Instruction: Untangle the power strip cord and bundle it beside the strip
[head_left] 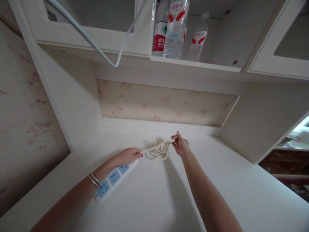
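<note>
I hold a cream-coloured cable (158,147) between both hands, and I take this cable as the reference for all positions that follow. My right hand (180,145) is closed in a narrow pinch on the cable's far end, with what seems to be a small plug tip (178,132) projecting just above the fingers; I cannot resolve the plug in detail. My left hand (127,156) is closed on the cable's near end, fingers curled tight around it. Between the two hands the cable runs in a taut, slightly rising line, and a loose bundle of its loops (161,150) hangs from that line and rests on the white desk surface (154,193) directly below. A white power strip (113,179) with blue socket faces lies on the desk below and to the left of the cable, partly under my left wrist, which carries thin bracelets (95,180). Directly above the cable, an open shelf compartment (193,62) holds three clear plastic water bottles (176,29) with red-and-white labels, standing upright side by side. Above and to the left of the cable, a white cord (96,45) hangs down across a closed cabinet door (91,29). Floral wallpaper (164,104) covers the back panel behind the cable.
</note>
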Demonstrator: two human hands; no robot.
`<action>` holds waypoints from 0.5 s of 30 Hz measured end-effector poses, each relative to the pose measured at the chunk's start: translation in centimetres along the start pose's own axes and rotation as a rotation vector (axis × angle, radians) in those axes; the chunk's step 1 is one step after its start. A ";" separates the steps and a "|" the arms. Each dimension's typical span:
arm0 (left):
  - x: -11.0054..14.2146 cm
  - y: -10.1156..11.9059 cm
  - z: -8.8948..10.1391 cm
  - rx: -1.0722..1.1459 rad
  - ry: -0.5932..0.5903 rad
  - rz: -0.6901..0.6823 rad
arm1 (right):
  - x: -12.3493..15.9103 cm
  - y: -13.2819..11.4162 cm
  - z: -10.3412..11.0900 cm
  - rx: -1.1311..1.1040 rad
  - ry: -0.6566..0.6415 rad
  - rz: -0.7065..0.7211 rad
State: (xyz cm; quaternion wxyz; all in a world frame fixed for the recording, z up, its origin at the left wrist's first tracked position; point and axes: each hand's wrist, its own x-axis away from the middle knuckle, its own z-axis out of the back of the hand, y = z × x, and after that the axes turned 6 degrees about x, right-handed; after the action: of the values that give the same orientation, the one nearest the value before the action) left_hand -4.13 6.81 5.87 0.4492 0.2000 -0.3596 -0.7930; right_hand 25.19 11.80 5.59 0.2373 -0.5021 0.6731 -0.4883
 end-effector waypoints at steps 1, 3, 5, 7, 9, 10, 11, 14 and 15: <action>-0.2 -0.8 0.5 0.033 0.042 0.050 | 0.2 0.6 -0.2 0.014 -0.034 0.012; -0.8 -2.3 1.7 0.095 0.148 0.141 | 0.6 2.0 -1.0 0.043 -0.094 0.039; -1.4 -3.7 3.0 0.116 0.223 0.191 | 0.9 3.3 -2.2 0.079 -0.135 0.064; -2.1 -5.0 4.2 0.107 0.277 0.232 | 0.8 4.6 -3.8 0.128 -0.163 0.083; -2.9 -6.3 5.0 0.083 0.317 0.285 | 0.3 5.9 -5.6 0.189 -0.173 0.100; -3.3 -7.1 5.4 0.066 0.330 0.312 | -0.1 6.6 -6.5 0.219 -0.173 0.108; -3.6 -7.8 5.6 0.045 0.341 0.339 | -0.6 7.2 -7.3 0.248 -0.171 0.116; -4.6 -9.9 6.1 -0.026 0.364 0.409 | -2.1 8.9 -9.7 0.311 -0.176 0.139; -4.9 -10.5 6.3 -0.047 0.368 0.428 | -2.5 9.4 -10.3 0.324 -0.187 0.151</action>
State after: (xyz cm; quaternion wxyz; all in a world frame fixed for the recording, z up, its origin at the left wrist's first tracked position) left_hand -11.61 17.01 2.07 0.6686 0.2497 -0.2876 -0.6386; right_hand 13.60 18.57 1.00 0.4125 -0.4485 0.5967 -0.5222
